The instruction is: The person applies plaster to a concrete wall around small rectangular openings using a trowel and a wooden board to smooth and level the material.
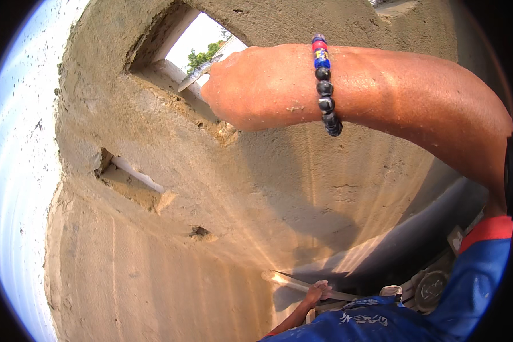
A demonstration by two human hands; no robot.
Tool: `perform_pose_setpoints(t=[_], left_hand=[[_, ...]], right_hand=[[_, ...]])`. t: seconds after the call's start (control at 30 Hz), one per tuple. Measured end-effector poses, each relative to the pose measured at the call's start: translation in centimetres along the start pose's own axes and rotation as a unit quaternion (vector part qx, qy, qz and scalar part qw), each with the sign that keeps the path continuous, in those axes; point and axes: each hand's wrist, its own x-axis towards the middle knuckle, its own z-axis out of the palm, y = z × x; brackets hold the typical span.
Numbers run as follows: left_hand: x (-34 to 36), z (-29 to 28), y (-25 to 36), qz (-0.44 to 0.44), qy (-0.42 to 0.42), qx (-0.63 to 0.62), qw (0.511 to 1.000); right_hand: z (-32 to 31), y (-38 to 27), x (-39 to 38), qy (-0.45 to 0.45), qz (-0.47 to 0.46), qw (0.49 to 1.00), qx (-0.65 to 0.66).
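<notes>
My right hand [239, 88] reaches in from the right, a beaded bracelet [325, 88] around its wrist. Its fist is closed on a thin, flat, blade-like tool [195, 76], most of which the hand hides. This tool lies at the lower edge of a square opening [164, 43] in the plastered wall. Low in the picture, my left hand [318, 292] is small and closed at a pale pole [293, 283], its fingers only partly distinct.
Rough brown plaster covers the wall [171, 148]. A narrow slot [132, 176] and a small hole [199, 231] sit below the opening. Foliage [204, 55] shows through it. Bright sky [17, 171] fills the left side. Dark round objects [431, 288] lie beside my blue shirt.
</notes>
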Motion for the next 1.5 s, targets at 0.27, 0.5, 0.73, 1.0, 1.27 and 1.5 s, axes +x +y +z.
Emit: perform_pose_setpoints(t=[0.27, 0.5, 0.73, 1.0, 1.27, 1.5], left_hand=[[0.9, -0.3, 0.1, 0.008, 0.016, -0.012, 1.0], [2.3, -0.3, -1.1, 0.01, -0.002, 0.0, 1.0], [2.8, 0.7, -0.4, 0.001, -0.014, 0.006, 1.0], [3.3, 0.4, 1.7, 0.013, -0.039, 0.042, 0.998], [2.7, 0.0, 1.2, -0.002, -0.027, 0.054, 0.998], [2.9, -1.2, -0.7, 0.023, -0.03, 0.038, 0.999]], right_hand=[[-5.7, 0.5, -0.2, -0.055, -0.007, 0.997, -0.058], [-5.4, 0.0, 2.0, -0.069, -0.01, 0.992, -0.107], [-6.2, -1.4, 1.9, -0.099, -0.005, 0.984, -0.145], [-6.7, -3.0, 1.4, -0.108, 0.017, 0.983, -0.15], [-6.4, -3.3, 1.5, -0.112, 0.031, 0.981, -0.158], [-6.1, -3.7, 1.4, -0.114, 0.029, 0.979, -0.164]])
